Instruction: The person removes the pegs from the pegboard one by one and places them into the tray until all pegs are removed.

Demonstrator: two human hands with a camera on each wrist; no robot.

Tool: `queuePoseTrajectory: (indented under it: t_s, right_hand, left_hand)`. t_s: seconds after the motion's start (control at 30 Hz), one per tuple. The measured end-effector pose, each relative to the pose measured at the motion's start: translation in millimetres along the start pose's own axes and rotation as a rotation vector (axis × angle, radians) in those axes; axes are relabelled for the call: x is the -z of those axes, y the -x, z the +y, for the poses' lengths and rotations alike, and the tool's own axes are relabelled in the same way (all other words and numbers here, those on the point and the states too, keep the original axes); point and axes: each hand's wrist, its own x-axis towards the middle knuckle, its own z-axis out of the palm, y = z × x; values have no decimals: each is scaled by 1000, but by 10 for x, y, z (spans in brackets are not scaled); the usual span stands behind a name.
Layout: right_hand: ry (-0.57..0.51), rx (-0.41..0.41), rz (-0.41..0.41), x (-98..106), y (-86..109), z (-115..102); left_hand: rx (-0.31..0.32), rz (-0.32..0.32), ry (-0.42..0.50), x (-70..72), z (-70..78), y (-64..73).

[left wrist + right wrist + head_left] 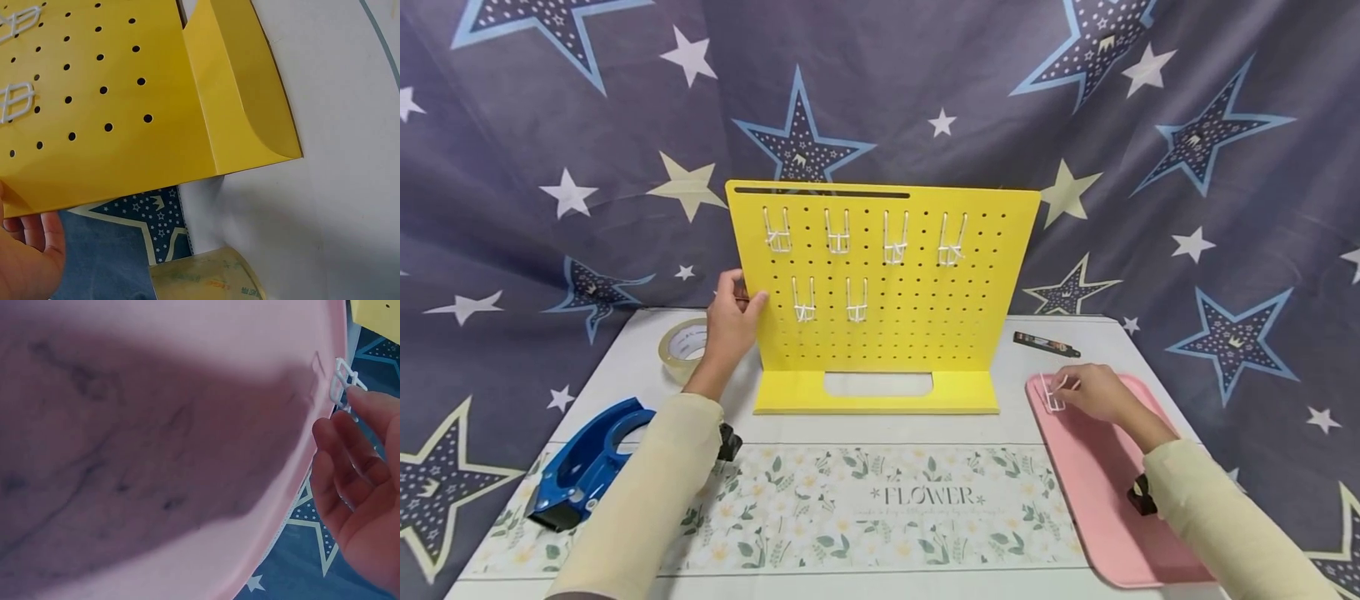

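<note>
A yellow pegboard [925, 325] stands upright on the table, with several white wire hooks fixed in two rows; one is this upper hook [838, 233]. My left hand [730, 321] grips the board's left edge, thumb in front and fingers behind, as the left wrist view also shows. Over the far end of the pink tray [1112, 500], my right hand [1093, 392] pinches a white wire hook [341, 381] between thumb and fingers. In the right wrist view the tray's floor shows nothing else lying on it, only a shadow.
A roll of clear tape [681, 350] lies left of the board, behind my left forearm. Nearer stands a blue tape dispenser [580, 475]. A black marker-like stick [1045, 344] lies behind the tray. A floral mat [880, 508] spans the table's front, and a star-patterned cloth [925, 50] hangs behind.
</note>
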Motion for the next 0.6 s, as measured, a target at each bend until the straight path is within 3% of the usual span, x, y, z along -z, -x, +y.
queuePoseTrajectory:
  t_s: [0.37, 0.6]
  right_hand:
    - [-22, -10, -65, -53, 14, 82]
    - [-14, -6, -64, 125, 53, 57]
  left_hand:
    - [11, 2, -14, -2, 6, -12]
    - [14, -1, -16, -2, 9, -4]
